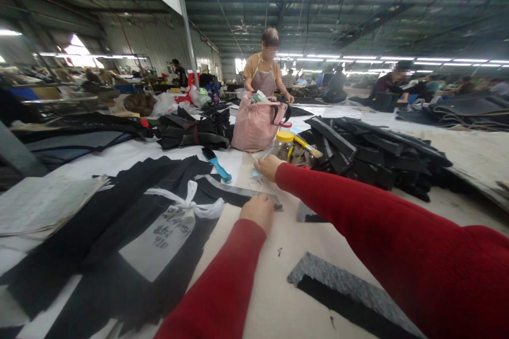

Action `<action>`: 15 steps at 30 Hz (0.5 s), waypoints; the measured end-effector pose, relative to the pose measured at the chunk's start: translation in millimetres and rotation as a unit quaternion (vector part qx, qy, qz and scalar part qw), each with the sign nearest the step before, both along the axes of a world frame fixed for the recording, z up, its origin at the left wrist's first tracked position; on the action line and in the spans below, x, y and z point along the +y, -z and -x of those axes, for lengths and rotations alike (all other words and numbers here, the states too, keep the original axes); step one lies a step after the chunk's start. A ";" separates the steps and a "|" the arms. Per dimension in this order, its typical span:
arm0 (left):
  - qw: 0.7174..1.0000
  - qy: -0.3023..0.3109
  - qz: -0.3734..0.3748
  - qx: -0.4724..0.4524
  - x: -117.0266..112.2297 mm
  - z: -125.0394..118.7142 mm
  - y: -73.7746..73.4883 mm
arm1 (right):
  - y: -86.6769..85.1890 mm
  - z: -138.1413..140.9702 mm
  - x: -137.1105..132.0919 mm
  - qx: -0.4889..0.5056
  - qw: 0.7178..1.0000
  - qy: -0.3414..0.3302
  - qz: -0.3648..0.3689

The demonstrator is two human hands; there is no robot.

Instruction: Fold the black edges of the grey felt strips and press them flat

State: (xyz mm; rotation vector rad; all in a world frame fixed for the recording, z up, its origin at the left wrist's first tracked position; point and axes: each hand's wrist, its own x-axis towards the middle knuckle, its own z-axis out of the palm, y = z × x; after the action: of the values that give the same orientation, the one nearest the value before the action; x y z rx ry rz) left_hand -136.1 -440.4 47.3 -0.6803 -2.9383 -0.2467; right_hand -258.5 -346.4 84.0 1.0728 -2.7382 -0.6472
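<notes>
My left hand (257, 211) lies over a narrow grey-and-black fabric strip (228, 193), its fingers curled down on the strip near one end. Just beyond, my right hand (268, 166) is closed in a pinch; a thin pale thing shows at its fingertips, too small to name. A light blue face mask (255, 174) lies under and beside that hand. To the left is a stack of dark fabric pieces (159, 175), tied with a white cloth band (190, 202) and bearing a handwritten paper tag (157, 243). Two more strips lie at the right, one a larger grey-and-black strip (350, 291).
Beyond my hands stand a pink bag (254, 124), a yellow-lidded jar (283, 145) and a yellow-handled brush (308, 146). A blue-handled brush (217, 164) lies left. Dark strips (369, 148) are piled right. A co-worker (264, 71) stands across the table.
</notes>
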 end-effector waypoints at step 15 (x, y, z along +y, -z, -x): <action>1.000 0.003 -0.004 -0.002 1.0 2.1 2.5 | -22.6 25.2 -6.7 0.015 0.988 0.092 0.124</action>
State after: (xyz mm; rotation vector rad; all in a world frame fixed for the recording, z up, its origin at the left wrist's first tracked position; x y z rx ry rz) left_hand -138.2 -439.4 44.8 -0.6893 -2.9380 -0.2617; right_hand -283.7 -353.1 106.6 0.7582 -2.8188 -0.3264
